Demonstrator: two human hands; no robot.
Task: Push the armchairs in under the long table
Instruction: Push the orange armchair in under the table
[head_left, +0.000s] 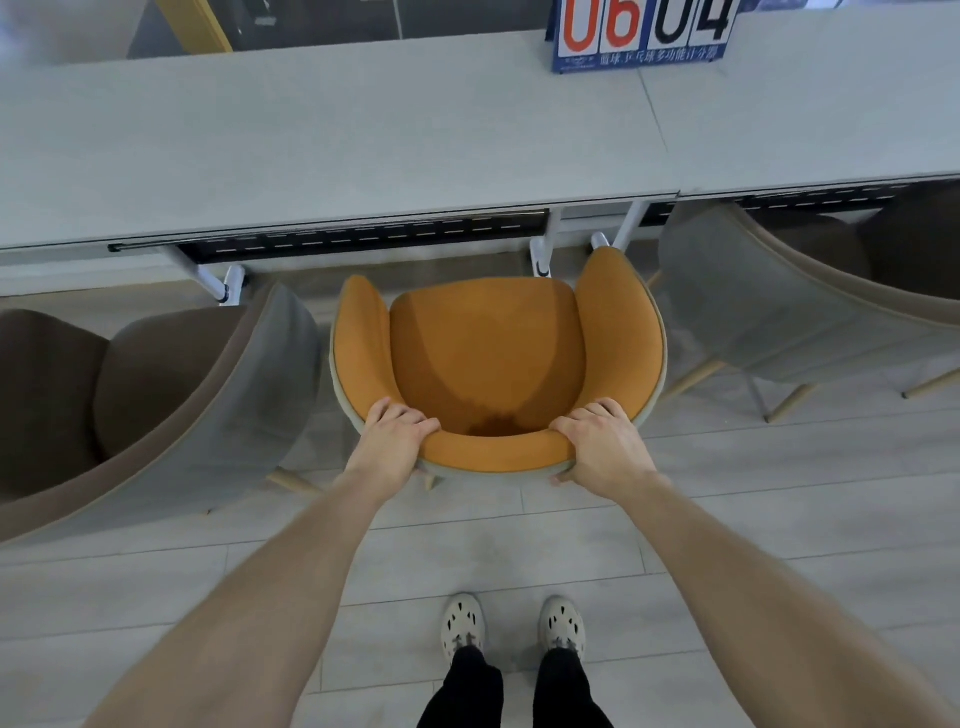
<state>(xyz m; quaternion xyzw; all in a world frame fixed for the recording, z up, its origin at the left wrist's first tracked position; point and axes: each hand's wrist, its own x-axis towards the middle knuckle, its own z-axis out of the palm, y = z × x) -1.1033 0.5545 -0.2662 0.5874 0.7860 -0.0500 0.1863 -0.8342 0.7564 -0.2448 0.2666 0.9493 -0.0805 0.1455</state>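
An orange armchair (488, 353) with a grey outer shell stands in front of the long pale grey table (332, 140), its seat front just short of the table edge. My left hand (395, 434) grips the left part of the backrest rim. My right hand (602, 441) grips the right part of the same rim, fingers curled over the top. A brown-and-grey armchair (171, 389) stands to the left, out from the table. Another brown-and-grey armchair (789, 296) on the right sits partly under the table.
A flip scoreboard (641, 31) stands on the table's far side. White table legs (545, 244) come down just beyond the orange chair's arms. My feet in pale shoes (511, 626) stand on the light plank floor behind the chair.
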